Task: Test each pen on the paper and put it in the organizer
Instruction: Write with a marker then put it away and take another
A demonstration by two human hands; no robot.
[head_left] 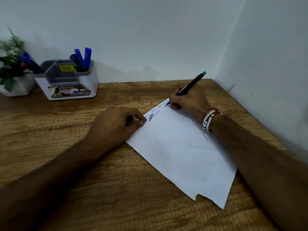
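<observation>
A plain writing corner, a study or small office by the look of it; a wood-grain desk (pixel 55 130) sits where two bare pale walls (pixel 150 30) meet; at ten o'clock a grey-and-white organizer (pixel 88 85) bristles with blue pens (pixel 87 55); hard by it, nearer nine, a small potted plant (pixel 10 52); scribbled paper (pixel 180 147) at five.

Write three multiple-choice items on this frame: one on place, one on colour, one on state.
1. Where does the organizer stand?
A) at the table's near edge
B) far left, beside the plant
C) by the right wall

2. What colour is the back end of the pen in the right hand?
A) red
B) green
C) yellow

3. The pen's tip is:
A) touching the paper
B) in the organizer
C) raised in the air

Answers: 1 B, it sits next to the plant; 2 B, the end is green; 3 A, the tip meets the paper beside the writing.
</observation>
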